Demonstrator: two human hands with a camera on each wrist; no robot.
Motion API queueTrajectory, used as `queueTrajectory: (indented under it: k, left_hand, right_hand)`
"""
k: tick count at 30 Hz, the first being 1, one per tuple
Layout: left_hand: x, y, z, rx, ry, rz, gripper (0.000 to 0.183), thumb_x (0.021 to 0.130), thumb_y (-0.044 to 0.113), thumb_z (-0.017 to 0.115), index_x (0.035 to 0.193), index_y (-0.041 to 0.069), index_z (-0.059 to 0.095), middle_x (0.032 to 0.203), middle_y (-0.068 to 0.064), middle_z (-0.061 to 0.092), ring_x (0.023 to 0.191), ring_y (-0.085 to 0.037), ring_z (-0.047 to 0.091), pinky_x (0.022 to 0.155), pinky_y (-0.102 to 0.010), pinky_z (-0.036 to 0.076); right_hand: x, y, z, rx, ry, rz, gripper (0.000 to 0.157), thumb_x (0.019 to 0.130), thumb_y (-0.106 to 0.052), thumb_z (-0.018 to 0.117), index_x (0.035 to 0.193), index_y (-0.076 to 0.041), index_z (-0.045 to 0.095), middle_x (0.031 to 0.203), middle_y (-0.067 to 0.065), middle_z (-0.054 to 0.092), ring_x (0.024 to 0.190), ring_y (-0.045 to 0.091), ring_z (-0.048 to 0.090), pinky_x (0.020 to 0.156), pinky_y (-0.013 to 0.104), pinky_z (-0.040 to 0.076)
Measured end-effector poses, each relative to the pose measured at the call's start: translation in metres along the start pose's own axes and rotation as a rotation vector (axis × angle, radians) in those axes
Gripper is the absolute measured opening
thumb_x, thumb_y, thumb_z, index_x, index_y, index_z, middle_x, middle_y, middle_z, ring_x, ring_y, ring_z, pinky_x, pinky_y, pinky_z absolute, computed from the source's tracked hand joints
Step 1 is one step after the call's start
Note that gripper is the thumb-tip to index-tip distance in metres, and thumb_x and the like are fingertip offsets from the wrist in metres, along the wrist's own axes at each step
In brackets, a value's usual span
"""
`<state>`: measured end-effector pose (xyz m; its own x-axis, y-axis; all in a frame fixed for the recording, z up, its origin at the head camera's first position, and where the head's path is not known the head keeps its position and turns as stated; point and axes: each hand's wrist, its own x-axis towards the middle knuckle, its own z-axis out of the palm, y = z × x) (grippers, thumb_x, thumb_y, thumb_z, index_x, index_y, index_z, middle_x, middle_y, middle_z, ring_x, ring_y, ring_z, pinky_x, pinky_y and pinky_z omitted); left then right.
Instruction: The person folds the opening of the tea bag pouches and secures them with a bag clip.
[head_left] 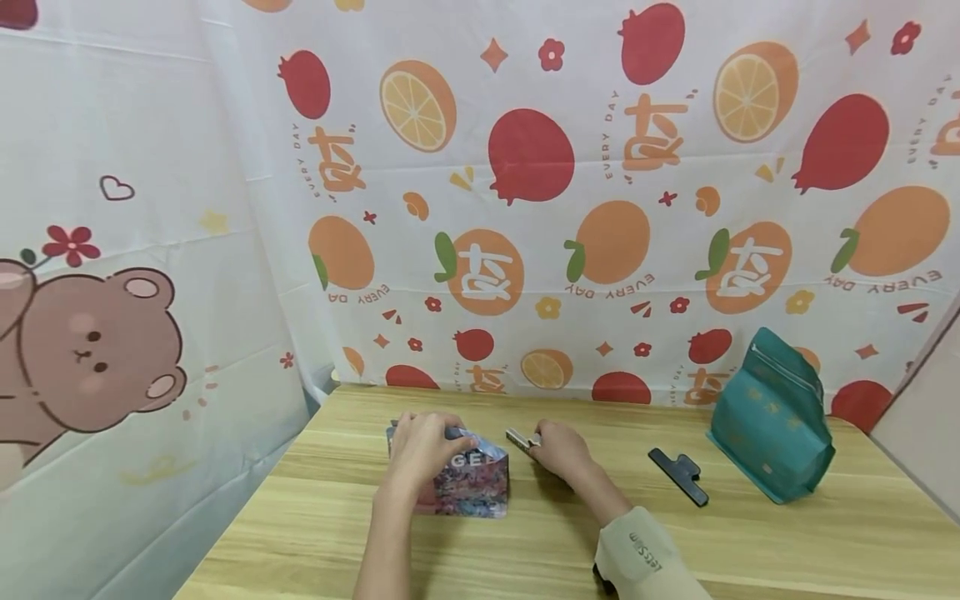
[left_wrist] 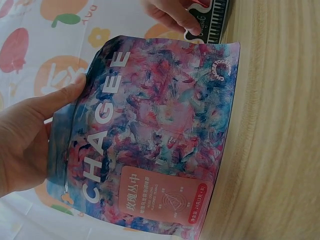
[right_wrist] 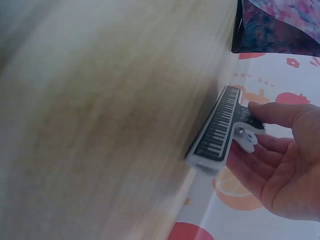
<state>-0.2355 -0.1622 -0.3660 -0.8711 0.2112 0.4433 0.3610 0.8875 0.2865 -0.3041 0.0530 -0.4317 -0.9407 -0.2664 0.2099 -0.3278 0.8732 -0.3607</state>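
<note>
A tea pouch [head_left: 474, 490] with a pink-and-blue painted pattern and white CHAGEE lettering stands on the table. My left hand [head_left: 422, 452] grips it along its top edge; in the left wrist view the thumb lies near the upper edge and the other fingers are hidden behind. Just right of the pouch, my right hand [head_left: 564, 450] holds a clip [right_wrist: 217, 127] printed with piano keys. Its thumb presses one handle of the clip, with the fingers on the other side. The clip is apart from the pouch, close over the table.
A black clip [head_left: 678, 477] lies on the wooden table [head_left: 300, 517], right of my right hand. Farther right stands a teal pouch [head_left: 772, 417] with a zip strip near its top. A fruit-print curtain [head_left: 540, 250] hangs behind the table's back edge, and a bear-print one at the left.
</note>
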Motion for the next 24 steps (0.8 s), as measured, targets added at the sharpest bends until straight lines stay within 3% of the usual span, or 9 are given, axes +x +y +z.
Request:
queueTrajectory:
  k: [9, 18, 24]
  left_hand:
    - [0.0, 0.0, 0.0, -0.004, -0.001, -0.002, 0.015, 0.074, 0.035, 0.076, 0.075, 0.021, 0.07, 0.07, 0.011, 0.064, 0.07, -0.013, 0.057, 0.073, -0.039, 0.032]
    - [-0.008, 0.002, -0.004, 0.003, -0.009, -0.004, 0.015, 0.074, 0.035, 0.075, 0.074, 0.021, 0.07, 0.071, 0.011, 0.064, 0.072, -0.014, 0.058, 0.073, -0.038, 0.033]
    - [-0.02, 0.013, -0.008, 0.007, -0.002, -0.021, 0.014, 0.074, 0.034, 0.076, 0.073, 0.022, 0.069, 0.072, 0.011, 0.064, 0.073, -0.015, 0.058, 0.075, -0.039, 0.033]
  right_hand:
    - [0.0, -0.001, -0.004, 0.06, 0.022, 0.015, 0.014, 0.075, -0.01, 0.069, 0.086, -0.002, 0.066, 0.073, 0.003, 0.061, 0.06, 0.016, 0.052, 0.056, 0.034, 0.045]
    - [-0.01, -0.005, -0.01, 0.16, 0.05, 0.03, 0.017, 0.075, -0.011, 0.071, 0.088, -0.002, 0.065, 0.071, 0.002, 0.057, 0.062, 0.016, 0.051, 0.057, 0.033, 0.044]
    - [-0.024, -0.006, -0.018, 0.22, 0.056, 0.042, 0.017, 0.074, -0.012, 0.072, 0.087, -0.003, 0.066, 0.075, 0.004, 0.059, 0.067, 0.019, 0.053, 0.062, 0.037, 0.045]
